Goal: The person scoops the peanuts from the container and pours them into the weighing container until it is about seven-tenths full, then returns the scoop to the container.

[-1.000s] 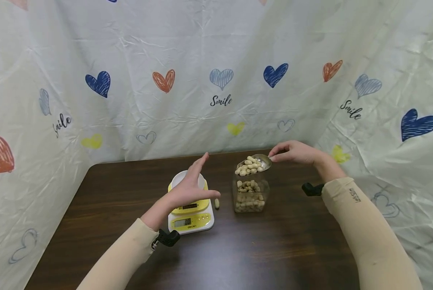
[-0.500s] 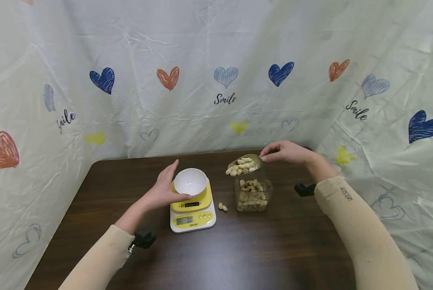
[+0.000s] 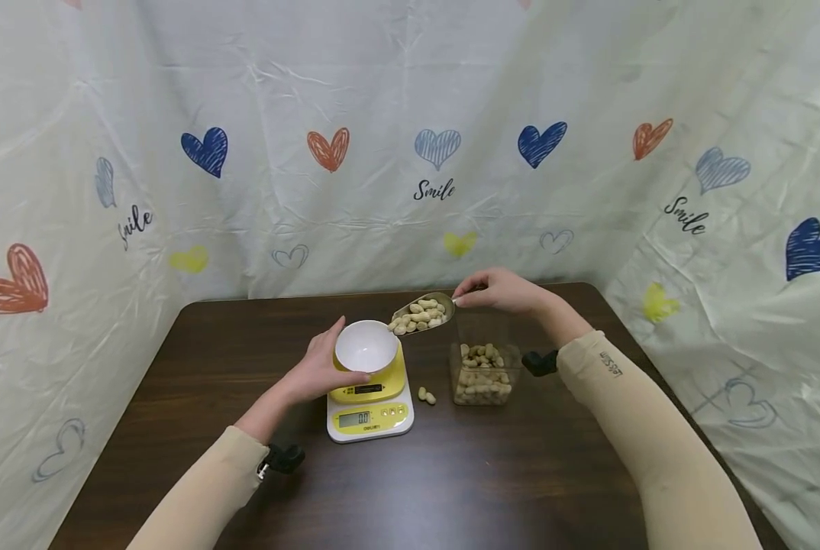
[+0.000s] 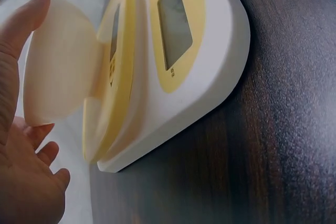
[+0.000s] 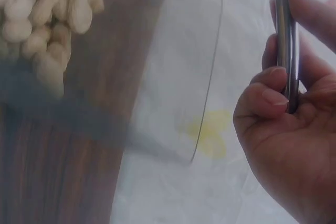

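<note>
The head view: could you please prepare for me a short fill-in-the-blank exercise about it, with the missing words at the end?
1. The left hand holds a white ____ at the scale.
2. The scale's display reads ____.
3. The right hand holds a metal scoop loaded with ____.
4. In this view, the clear container stands to the ____ of the scale.
Missing words: bowl; 0.0; peanuts; right.

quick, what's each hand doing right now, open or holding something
Left hand: holding the white bowl, thumb and fingers on opposite sides.
Right hand: holding the metal scoop by its handle.
</note>
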`<move>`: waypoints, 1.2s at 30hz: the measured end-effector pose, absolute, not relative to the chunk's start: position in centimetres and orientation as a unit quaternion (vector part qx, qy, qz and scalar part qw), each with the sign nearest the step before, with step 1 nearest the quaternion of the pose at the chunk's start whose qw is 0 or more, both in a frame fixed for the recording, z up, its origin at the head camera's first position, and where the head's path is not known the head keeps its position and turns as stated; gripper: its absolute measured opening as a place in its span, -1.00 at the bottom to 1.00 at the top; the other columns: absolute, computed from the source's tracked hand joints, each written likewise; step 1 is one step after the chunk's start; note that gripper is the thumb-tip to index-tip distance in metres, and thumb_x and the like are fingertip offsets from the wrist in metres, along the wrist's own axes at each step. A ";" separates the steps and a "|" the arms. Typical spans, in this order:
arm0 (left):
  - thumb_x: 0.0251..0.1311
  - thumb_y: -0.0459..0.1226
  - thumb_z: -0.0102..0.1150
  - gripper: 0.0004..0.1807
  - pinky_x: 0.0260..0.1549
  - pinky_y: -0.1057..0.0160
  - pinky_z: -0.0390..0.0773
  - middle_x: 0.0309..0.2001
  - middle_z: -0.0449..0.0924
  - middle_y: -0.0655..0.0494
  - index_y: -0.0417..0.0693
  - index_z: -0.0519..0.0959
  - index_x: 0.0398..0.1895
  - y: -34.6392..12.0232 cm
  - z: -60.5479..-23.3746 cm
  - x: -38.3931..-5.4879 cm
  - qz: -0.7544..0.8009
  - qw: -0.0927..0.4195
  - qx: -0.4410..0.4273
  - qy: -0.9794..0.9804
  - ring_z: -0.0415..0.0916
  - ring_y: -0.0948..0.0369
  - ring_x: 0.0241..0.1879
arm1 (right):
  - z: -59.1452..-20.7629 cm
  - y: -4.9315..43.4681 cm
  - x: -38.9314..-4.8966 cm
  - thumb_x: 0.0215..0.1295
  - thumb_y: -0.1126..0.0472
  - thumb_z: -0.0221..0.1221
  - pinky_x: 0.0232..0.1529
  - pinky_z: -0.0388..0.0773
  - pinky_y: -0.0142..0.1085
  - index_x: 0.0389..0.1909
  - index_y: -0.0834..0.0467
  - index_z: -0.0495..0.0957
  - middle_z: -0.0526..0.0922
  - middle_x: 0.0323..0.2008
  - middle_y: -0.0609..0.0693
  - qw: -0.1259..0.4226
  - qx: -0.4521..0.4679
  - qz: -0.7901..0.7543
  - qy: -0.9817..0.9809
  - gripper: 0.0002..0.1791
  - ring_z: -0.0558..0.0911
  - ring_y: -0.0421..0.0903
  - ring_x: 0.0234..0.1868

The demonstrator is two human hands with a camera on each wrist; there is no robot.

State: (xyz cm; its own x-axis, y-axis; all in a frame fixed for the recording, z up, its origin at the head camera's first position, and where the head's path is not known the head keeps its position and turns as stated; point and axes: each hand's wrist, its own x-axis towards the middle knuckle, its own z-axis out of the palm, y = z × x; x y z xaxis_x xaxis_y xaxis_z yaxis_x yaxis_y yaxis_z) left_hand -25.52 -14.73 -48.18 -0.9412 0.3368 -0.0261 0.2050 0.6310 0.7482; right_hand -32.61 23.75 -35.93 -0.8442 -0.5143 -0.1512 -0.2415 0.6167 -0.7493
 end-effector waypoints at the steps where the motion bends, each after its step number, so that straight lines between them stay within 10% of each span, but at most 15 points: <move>1: -0.13 0.25 0.57 0.45 0.35 -0.32 0.12 0.59 -0.03 -0.15 0.07 -0.18 0.69 -14.7 -48.2 -25.6 0.402 0.081 0.149 0.900 -0.19 -0.13 0.55 | -36.0 23.3 -32.7 0.39 -0.07 0.31 0.16 0.47 0.02 0.06 0.04 0.71 0.63 0.14 0.00 0.179 -0.218 -0.378 0.882 -0.64 0.57 0.01 0.17; 36: -0.07 0.26 0.53 0.32 0.33 -0.24 0.18 0.52 0.13 -0.12 -0.05 0.01 0.65 -14.8 -48.4 -25.8 0.392 0.066 0.162 0.903 -0.05 -0.10 0.48 | -33.7 18.6 -33.0 0.40 0.13 0.33 0.09 0.50 -0.05 -0.05 0.13 0.74 0.67 0.05 0.04 0.148 -0.253 -0.297 0.909 -0.79 0.59 0.00 0.09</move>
State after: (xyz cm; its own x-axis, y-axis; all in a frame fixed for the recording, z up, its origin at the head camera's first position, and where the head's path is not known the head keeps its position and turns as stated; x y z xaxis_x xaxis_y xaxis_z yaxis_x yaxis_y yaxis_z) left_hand -25.75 -14.77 -48.40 -0.9386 0.3449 0.0073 0.2408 0.6397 0.7300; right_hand -32.98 18.59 -33.69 -0.8281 -0.5479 -0.1188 -0.3718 0.6953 -0.6151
